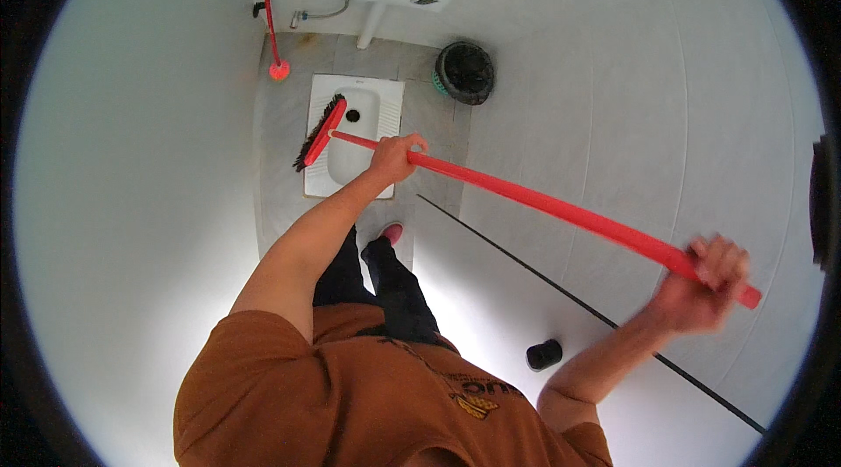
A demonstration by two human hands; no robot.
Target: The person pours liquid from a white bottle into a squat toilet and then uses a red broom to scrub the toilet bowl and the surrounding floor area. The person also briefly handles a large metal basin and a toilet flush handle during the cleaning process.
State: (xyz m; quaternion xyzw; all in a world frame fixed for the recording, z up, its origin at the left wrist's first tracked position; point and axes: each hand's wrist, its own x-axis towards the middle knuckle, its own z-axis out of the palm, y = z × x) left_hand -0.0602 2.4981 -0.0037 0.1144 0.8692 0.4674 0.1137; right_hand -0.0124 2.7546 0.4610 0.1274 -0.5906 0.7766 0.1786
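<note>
Diagonally held broom [534, 199]: long axis slopes from upper left of centre to the right side; bristle head [326, 132] points left over the squat toilet [388, 103].
Left arm [302, 244]: stretched up toward centre.
Right arm [604, 364]: bent, lower right.
Left hand [393, 159]: wrapped round the broom near its head.
Right hand [705, 287]: clamped near the far end.
Between hands: most of the handle [574, 214].

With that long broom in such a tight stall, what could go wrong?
The broom, its top end just past the right hand, could knock the right wall. The broom head, slanting over the left edge of the squat toilet, might catch there. If it swings sideways, it could hit the red brush on the left or the lined bin on the right.
</note>
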